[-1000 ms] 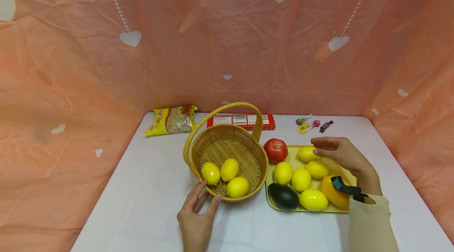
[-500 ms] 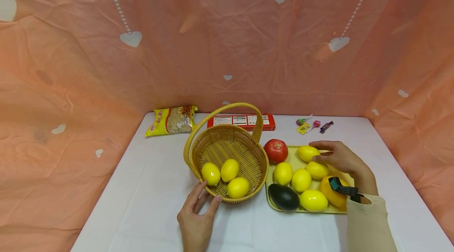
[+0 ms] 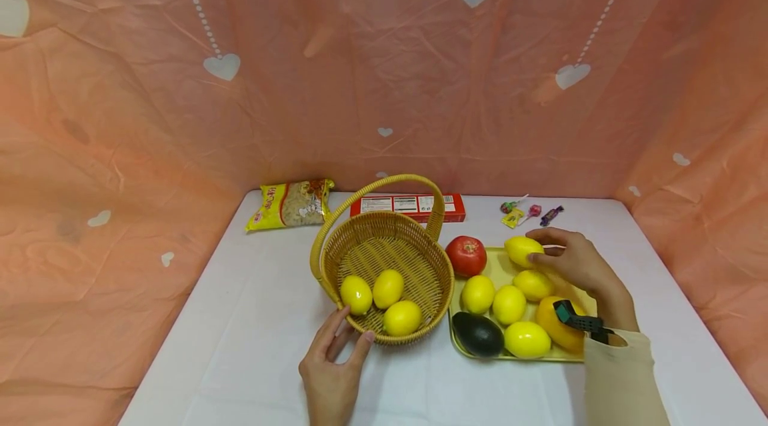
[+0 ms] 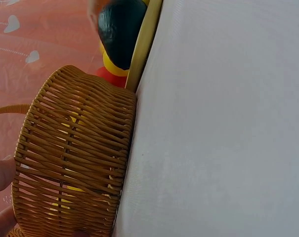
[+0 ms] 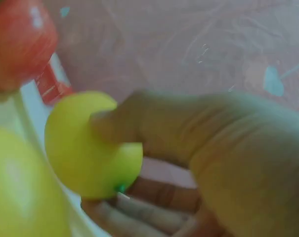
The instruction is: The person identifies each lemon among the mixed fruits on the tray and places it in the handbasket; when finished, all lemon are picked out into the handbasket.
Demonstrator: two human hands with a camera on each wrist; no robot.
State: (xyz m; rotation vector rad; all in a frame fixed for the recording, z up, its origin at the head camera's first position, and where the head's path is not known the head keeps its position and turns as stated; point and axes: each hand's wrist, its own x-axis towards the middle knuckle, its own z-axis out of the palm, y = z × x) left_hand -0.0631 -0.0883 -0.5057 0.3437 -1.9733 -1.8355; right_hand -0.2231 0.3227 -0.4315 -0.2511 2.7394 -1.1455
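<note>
In the head view, the right hand (image 3: 576, 269) is clamped on a lemon (image 3: 521, 251), held at the left end of the grip above the far part of the tray (image 3: 498, 265). Whether it fully clears the tray is hard to tell. Four other lemons (image 3: 509, 305) lie nearer the person than the grip, with an orange (image 3: 552, 323) partly hidden by the wrist and a red fruit (image 3: 466, 256) left of the grip. Farther left, three lemons (image 3: 389, 288) sit in the basket (image 3: 366, 225); the left hand (image 3: 333, 376) touches its near rim, thumb and index apart, not wrapped round it.

In the left wrist view, the basket's open weave lies just beside that hand. It is probably light and a little springy, so light contact at the rim should steady it. The held lemon cannot be made out here.

In the right wrist view, the thumb (image 5: 127, 121) presses the lemon's near side, with the lower fingers (image 5: 161, 192) opposite, by the green tip (image 5: 120, 188). Smooth-skinned, the lemon is likely light, firm, slightly slippery and hardly fragile; a hold across its widest part should beat one on the tapered end.
</note>
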